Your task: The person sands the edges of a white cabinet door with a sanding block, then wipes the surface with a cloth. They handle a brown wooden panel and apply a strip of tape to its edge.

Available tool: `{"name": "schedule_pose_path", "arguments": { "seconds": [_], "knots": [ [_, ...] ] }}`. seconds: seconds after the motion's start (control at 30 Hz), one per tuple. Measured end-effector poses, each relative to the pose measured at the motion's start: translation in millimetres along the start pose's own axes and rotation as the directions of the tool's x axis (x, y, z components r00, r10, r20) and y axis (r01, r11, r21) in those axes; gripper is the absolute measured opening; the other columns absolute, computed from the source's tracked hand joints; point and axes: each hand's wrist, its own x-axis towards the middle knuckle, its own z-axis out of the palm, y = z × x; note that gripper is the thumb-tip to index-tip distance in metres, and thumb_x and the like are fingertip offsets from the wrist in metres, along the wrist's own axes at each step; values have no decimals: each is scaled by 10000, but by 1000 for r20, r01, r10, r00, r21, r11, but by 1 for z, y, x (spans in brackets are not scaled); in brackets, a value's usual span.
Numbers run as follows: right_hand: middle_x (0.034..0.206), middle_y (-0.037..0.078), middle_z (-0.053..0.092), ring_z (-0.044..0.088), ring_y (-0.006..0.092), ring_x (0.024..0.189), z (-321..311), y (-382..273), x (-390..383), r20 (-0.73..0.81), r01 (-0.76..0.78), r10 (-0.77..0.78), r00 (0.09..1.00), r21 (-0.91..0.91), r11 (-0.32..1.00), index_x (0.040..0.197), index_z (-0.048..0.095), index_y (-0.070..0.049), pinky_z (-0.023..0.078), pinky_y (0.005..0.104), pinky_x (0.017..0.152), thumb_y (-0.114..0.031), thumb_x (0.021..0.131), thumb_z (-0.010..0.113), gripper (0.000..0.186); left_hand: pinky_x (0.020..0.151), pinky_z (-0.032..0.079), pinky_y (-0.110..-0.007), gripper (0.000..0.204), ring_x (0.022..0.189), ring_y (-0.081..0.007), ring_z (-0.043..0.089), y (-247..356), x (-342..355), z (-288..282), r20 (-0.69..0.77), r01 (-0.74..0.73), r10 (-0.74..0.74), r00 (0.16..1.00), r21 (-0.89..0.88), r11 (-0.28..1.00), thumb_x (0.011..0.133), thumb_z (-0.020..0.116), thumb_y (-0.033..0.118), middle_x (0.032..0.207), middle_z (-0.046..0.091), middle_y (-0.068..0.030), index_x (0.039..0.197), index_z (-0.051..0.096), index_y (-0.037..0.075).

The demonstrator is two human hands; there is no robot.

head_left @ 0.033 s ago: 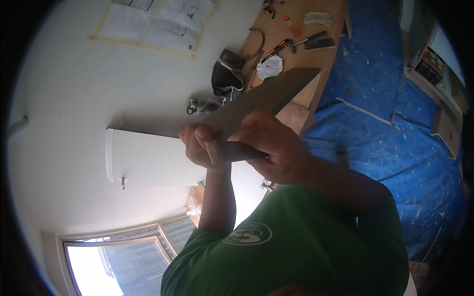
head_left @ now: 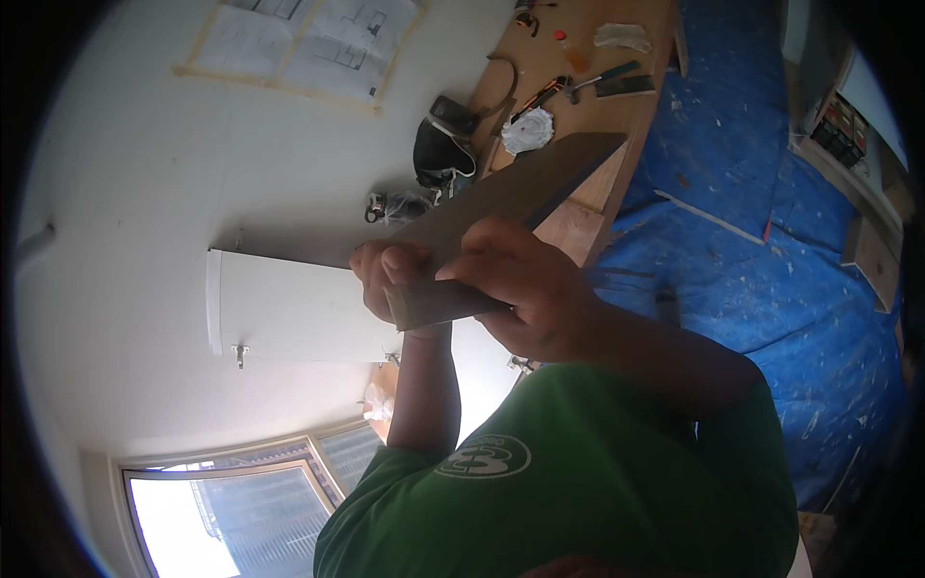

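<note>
A long brown wooden board (head_left: 520,183) slants from my hands toward the workbench, its far end to the right. My left hand (head_left: 385,275) is closed around the board's near end, thumb bent on top. Close beside it, my right hand (head_left: 530,279) is closed with thumb and fingers on a short dark-brown block (head_left: 438,302) with a pale left end. That block lies across the near end of the board; whether it is a strip or a solid block, I cannot tell. My fingers hide part of the contact between them.
On the wooden workbench (head_left: 641,29) lie a hammer (head_left: 602,81), an orange-and-black cutter (head_left: 540,100), a bottle (head_left: 573,56) and a crumpled white wrapper (head_left: 528,130). A black bag (head_left: 438,154) is by the wall. White hinged panel (head_left: 289,303) at left; blue sheet (head_left: 713,193) covers the floor.
My right hand has shifted slightly left with the dark-brown block, whose pale end now sits farther left and a little lower. My left hand and the board have hardly moved.
</note>
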Motion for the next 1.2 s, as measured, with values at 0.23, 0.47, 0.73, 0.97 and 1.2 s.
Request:
{"name": "schedule_pose_path", "arguments": {
  "seconds": [0.23, 0.47, 0.73, 0.97, 1.2],
  "knots": [
    [986, 58, 610, 671, 283, 881, -8, 10, 15, 120, 30, -47, 992, 138, 990, 1001, 656, -66, 531, 402, 710, 80, 731, 771, 328, 700, 440, -354, 486, 716, -199, 544, -4, -1, -7, 62, -9, 7, 998, 28, 1000, 1100, 405, 274, 713, 612, -43, 685, 574, 87],
    [927, 101, 609, 662, 314, 851, -28, 51, 8, 106, -43, 41, 994, 20, 999, 986, 646, -39, 507, 403, 702, 73, 804, 726, 229, 740, 409, -370, 453, 711, -225, 526, 1, 3, 2, 23, 60, -60, 998, 18, 998, 1072, 419, 236, 703, 624, -47, 677, 587, 93],
    [883, 105, 607, 622, 223, 816, -59, 137, -21, -94, -248, 235, 967, -164, 955, 959, 637, 1, 493, 350, 725, -20, 913, 737, 112, 749, 409, -368, 467, 695, -215, 533, 0, -1, 0, 20, 68, -69, 997, 12, 998, 1073, 395, 258, 695, 619, -48, 690, 598, 83],
    [690, 116, 613, 600, 212, 640, -90, 191, -60, -278, -743, 697, 661, -112, 659, 919, 686, 16, 473, 374, 633, -313, 1042, 650, 353, 724, 419, -363, 450, 667, -195, 551, -2, -8, -1, 20, 47, -47, 999, 15, 999, 1059, 386, 236, 684, 615, -59, 695, 587, 65],
    [661, 81, 547, 524, 157, 624, -84, 134, -52, 47, -785, 797, 602, -147, 601, 961, 647, -2, 451, 368, 613, -457, 1093, 529, 489, 732, 412, -372, 402, 618, -204, 578, -5, -11, -4, 9, 4, -4, 1000, 6, 1000, 1028, 411, 195, 649, 613, -61, 688, 580, 62]
  ]
}}
